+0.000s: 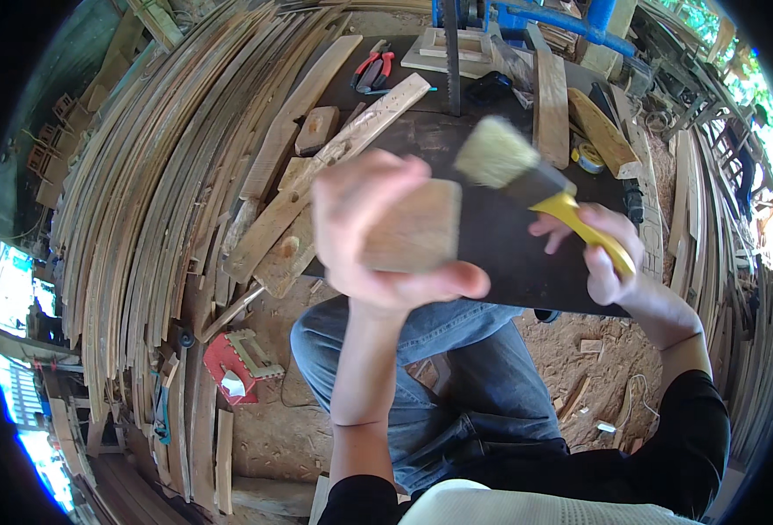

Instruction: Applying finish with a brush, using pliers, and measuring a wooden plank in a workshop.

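Note:
My left hand (351, 232) grips a small wooden block (417, 226) with rounded corners, raised over the dark table top (509, 254). The fingers wrap its left side, and the thumb reaches along its lower edge. In my right hand (609, 254) is a wide paintbrush (570, 210) with a yellow handle and pale bristles. Its bristles point up and left, apart from the block, and are a little blurred. Another small wooden block (317, 131) lies on the table beyond my left hand.
Notched boards (342, 157) lie along the table's left side. At the back are red-handled pliers (373, 70) and an upright saw blade (451, 61). A yellow tape measure (588, 158) lies at right. Long wood strips (141, 175) are stacked at left; a red box (230, 366) sits on the ground.

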